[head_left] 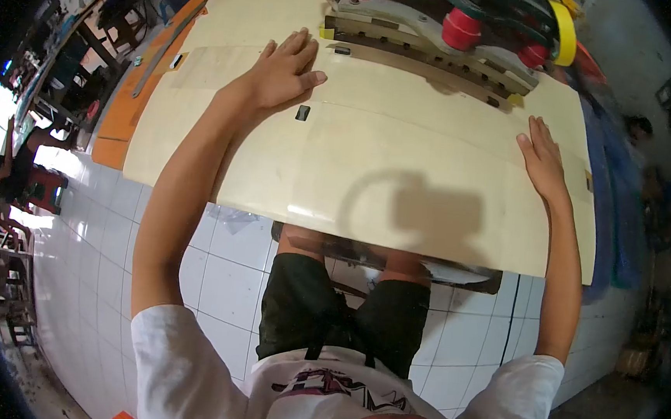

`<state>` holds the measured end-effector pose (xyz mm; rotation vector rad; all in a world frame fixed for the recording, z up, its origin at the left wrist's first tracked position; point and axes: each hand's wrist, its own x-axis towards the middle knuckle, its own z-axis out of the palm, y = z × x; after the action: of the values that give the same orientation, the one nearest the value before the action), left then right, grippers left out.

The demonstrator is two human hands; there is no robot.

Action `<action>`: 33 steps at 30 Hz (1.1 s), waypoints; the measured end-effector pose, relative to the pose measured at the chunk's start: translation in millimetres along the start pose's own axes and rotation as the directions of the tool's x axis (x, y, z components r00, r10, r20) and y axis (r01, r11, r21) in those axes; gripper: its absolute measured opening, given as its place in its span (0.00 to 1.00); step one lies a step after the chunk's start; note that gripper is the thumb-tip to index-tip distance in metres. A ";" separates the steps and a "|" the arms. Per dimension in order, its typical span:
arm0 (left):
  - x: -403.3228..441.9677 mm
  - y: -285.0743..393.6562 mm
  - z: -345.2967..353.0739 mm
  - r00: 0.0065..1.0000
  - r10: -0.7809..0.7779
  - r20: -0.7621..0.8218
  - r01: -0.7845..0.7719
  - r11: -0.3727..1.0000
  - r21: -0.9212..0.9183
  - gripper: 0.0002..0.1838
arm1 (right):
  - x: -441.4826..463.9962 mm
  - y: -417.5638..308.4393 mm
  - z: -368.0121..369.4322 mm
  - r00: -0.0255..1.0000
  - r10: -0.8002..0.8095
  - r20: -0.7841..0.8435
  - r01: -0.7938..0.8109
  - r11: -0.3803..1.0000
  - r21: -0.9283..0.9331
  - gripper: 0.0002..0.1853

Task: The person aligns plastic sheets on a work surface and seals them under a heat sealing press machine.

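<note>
A large cream-coloured sheet covers most of the work surface before me. My left hand lies on its upper left part, fingers spread, just left of the metal bar of a machine. Flat on the right part rests my right hand, fingers pointing away from me. Neither hand holds anything. Below my left hand is a small black rectangle on the sheet, and another black piece lies by the left end of the bar.
Red knobs and a yellow ring belong to the machine overhead. An orange table edge with a metal strip shows at left. Blue material hangs at right. A person's arm is at far left.
</note>
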<state>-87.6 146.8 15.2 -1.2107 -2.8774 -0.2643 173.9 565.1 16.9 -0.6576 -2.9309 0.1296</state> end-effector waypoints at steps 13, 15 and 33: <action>-8.2 0.2 4.9 0.995 0.041 -0.093 -0.034 0.997 0.069 0.43 | -5.3 -10.2 -2.7 0.999 0.028 0.018 -0.028 1.000 -0.014 0.37; -9.7 -1.5 4.9 0.995 0.026 -0.094 -0.020 0.998 0.062 0.43 | -5.9 -13.4 -3.2 1.000 0.009 -0.001 -0.009 1.000 0.015 0.37; -12.0 5.6 9.2 0.985 0.092 -0.149 -0.088 0.996 0.029 0.36 | -7.2 -13.8 -4.8 1.000 0.009 0.012 -0.009 1.000 0.016 0.36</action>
<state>-74.6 143.6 6.1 -1.2553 -2.6833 -0.3069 175.3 549.9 22.4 -0.6703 -2.9358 0.1585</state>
